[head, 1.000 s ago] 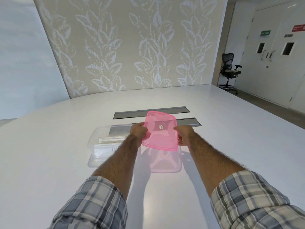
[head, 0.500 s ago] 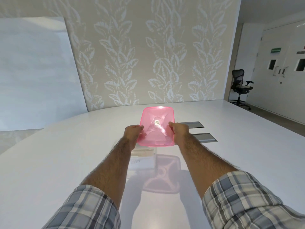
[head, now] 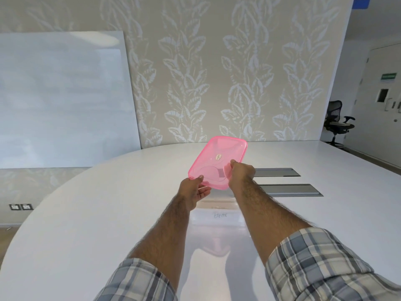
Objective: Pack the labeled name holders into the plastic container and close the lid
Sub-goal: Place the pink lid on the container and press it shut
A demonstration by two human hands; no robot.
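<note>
Your left hand point(head: 193, 190) and right hand point(head: 240, 173) pinch the pink lid point(head: 219, 164), tilted in the air above the clear container point(head: 217, 213) on the tabletop point(head: 86, 224). Lowered this crooked, it could seat on one corner only and pop off.

Translucent pink lid point(head: 219, 161), white table point(head: 86, 213), blue-grey plaid sleeves point(head: 321, 266), beige leaf-patterned wall point(head: 217, 72)

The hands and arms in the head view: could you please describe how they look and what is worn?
Both hands, left and right, are bare, without gloves, rings or watch. The forearms are bare and hairy. Plaid sleeves in grey, blue and white are rolled up toward the elbows.
</note>
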